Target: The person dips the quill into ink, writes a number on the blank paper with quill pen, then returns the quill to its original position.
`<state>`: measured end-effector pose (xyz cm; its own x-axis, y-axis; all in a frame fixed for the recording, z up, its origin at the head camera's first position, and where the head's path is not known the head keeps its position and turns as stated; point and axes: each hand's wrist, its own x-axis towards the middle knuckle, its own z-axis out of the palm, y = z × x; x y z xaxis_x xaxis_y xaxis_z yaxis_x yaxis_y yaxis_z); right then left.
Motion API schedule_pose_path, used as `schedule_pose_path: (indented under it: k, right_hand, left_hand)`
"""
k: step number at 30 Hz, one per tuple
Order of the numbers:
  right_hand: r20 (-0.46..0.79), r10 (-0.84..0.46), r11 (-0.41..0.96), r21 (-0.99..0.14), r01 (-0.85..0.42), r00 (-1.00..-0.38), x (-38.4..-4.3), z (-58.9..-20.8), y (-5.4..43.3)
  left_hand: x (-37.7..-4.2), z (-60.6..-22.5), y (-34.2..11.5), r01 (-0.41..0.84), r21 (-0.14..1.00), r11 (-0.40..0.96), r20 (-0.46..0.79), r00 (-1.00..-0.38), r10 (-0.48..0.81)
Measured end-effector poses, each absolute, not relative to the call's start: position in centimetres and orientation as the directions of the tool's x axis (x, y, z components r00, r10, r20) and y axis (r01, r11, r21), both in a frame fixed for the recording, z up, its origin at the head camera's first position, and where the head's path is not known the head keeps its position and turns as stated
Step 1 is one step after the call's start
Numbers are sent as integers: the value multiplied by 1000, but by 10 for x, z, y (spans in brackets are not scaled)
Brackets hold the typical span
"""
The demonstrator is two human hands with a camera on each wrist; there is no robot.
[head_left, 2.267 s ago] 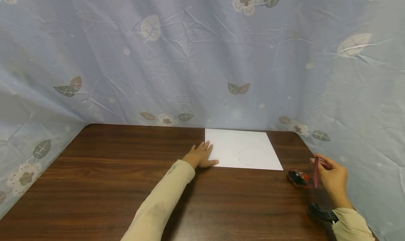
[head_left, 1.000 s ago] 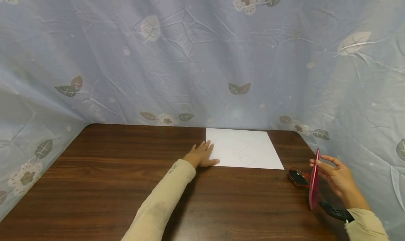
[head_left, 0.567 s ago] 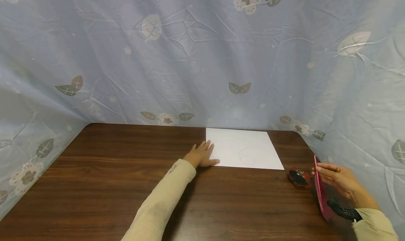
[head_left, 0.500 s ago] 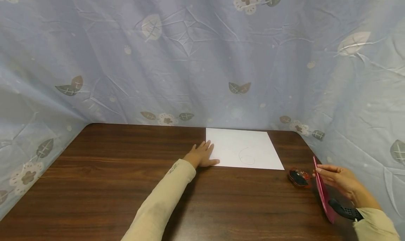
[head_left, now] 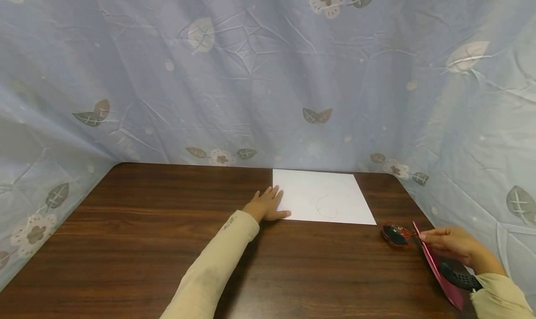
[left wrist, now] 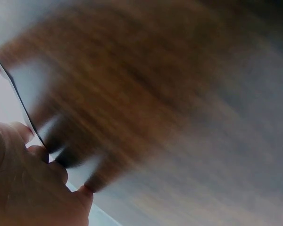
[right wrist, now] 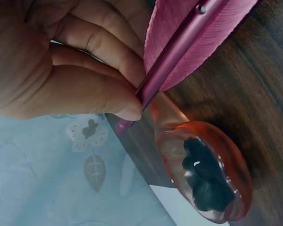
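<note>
My left hand (head_left: 265, 206) lies with spread fingers on the left edge of a white sheet of paper (head_left: 314, 184), which bears a thin line drawing like a 6. Over at the table's right edge, my right hand (head_left: 456, 244) pinches a magenta feather-shaped pen (head_left: 435, 268) between thumb and fingers. In the right wrist view the pen (right wrist: 165, 61) slants, its feather end up and its narrow tip just past the thumb. Close beside that tip is a glossy translucent orange-red holder-like object (right wrist: 240, 179) with a dark patch; whether they touch, I cannot tell.
Dark wood-grain table (head_left: 146, 226) spreads to the left and front. A pale blue patterned curtain (head_left: 251, 100) hangs behind it and along both sides. A black band (head_left: 460, 279) sits at the right wrist.
My right hand has shifted right and lower in the head view, and the feather pen has swung from near upright to leaning, its feather end toward me. The left hand has stayed put.
</note>
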<state>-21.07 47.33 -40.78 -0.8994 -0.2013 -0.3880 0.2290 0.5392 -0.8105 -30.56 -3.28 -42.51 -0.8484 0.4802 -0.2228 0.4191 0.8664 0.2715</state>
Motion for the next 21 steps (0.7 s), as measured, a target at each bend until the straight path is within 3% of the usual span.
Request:
schedule_pose_path:
  k: [21]
  right_hand:
    - [-402,-222,548,-805,228,-888,-216,-412,468]
  left_hand:
    - [-309,-425,-29,396,245,885,-222,-865,449]
